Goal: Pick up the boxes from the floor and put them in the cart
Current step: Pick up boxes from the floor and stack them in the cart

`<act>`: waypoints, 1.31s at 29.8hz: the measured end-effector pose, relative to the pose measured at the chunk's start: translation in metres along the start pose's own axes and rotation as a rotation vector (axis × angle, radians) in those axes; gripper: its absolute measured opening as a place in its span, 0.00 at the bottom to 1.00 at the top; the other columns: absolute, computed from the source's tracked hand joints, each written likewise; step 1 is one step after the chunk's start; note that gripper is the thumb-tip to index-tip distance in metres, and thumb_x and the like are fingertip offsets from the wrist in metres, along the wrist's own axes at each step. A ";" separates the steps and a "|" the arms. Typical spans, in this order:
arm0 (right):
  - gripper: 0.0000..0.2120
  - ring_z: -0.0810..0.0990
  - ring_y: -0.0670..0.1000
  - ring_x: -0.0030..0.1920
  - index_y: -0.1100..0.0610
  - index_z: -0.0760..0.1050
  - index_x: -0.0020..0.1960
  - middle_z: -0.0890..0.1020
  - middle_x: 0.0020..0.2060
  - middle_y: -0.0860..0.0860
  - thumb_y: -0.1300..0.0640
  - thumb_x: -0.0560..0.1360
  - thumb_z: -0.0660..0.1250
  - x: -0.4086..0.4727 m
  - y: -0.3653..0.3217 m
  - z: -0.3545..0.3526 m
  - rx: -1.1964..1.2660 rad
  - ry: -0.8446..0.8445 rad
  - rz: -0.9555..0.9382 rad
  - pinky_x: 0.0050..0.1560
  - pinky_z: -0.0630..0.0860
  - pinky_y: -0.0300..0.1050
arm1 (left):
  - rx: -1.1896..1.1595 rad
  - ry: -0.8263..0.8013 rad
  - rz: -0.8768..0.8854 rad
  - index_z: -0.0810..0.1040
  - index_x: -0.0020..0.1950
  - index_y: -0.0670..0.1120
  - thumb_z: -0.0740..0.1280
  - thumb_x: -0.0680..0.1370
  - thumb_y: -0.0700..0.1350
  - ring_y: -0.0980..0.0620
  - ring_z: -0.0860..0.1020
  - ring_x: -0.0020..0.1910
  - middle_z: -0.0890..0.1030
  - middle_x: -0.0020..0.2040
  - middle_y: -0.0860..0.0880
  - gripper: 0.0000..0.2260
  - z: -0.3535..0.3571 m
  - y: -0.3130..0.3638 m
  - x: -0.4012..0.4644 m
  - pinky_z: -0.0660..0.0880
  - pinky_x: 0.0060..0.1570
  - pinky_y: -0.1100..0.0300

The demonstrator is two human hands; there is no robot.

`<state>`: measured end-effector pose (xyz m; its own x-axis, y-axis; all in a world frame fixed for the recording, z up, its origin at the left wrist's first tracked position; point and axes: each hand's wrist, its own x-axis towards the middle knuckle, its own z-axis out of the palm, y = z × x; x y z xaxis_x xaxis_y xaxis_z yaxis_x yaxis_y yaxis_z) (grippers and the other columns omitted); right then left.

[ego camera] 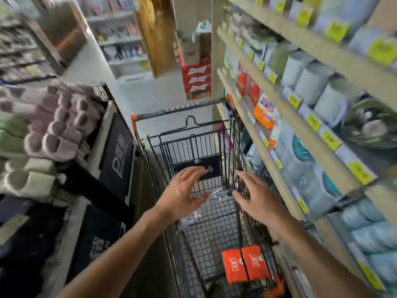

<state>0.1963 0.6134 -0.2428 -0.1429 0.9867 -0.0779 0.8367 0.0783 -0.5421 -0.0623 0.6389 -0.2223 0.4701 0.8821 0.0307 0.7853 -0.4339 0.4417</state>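
Observation:
A black wire shopping cart (148,117) with orange corner caps stands in a narrow aisle straight ahead of me. Two orange-red boxes (245,265) stand side by side at the near end of its basket. Both of my hands hover above the basket, holding nothing. My left hand (182,194) has its fingers spread, palm facing right. Opposite it, my right hand (255,198) is also spread, palm facing left, close to the cart's right wall. Crumpled clear plastic (214,196) lies in the basket between them. The floor beneath me is out of view.
Wooden shelves (277,171) packed with goods and yellow price tags run close along the cart's right side. On the left is a display of pink and green slippers (51,136) above black signs. Stacked red cartons (196,79) stand on the floor beyond the cart.

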 end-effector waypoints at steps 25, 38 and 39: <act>0.35 0.61 0.50 0.76 0.43 0.61 0.79 0.65 0.76 0.45 0.27 0.77 0.46 -0.089 -0.121 -0.128 -0.358 0.308 0.184 0.73 0.64 0.53 | 0.155 -0.005 0.465 0.55 0.81 0.57 0.41 0.77 0.74 0.51 0.46 0.81 0.54 0.82 0.53 0.37 -0.127 0.035 0.033 0.41 0.79 0.43; 0.35 0.63 0.52 0.76 0.47 0.63 0.79 0.66 0.77 0.47 0.28 0.80 0.47 -0.262 -0.114 -0.106 -0.427 0.423 0.686 0.74 0.63 0.50 | 0.028 -0.252 0.973 0.61 0.80 0.56 0.44 0.77 0.74 0.49 0.50 0.81 0.57 0.81 0.54 0.37 -0.053 0.151 0.030 0.41 0.79 0.49; 0.37 0.63 0.52 0.76 0.47 0.63 0.79 0.66 0.76 0.47 0.27 0.79 0.44 -0.281 -0.116 -0.104 -0.421 0.440 0.727 0.74 0.63 0.50 | 0.020 -0.272 1.008 0.61 0.80 0.56 0.42 0.76 0.76 0.49 0.51 0.81 0.58 0.80 0.55 0.39 -0.048 0.167 0.026 0.41 0.79 0.49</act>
<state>0.1940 0.3416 -0.0713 0.6287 0.7724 0.0908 0.7763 -0.6164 -0.1319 0.0612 0.5983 -0.1046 0.9841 0.0392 0.1730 -0.0163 -0.9511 0.3083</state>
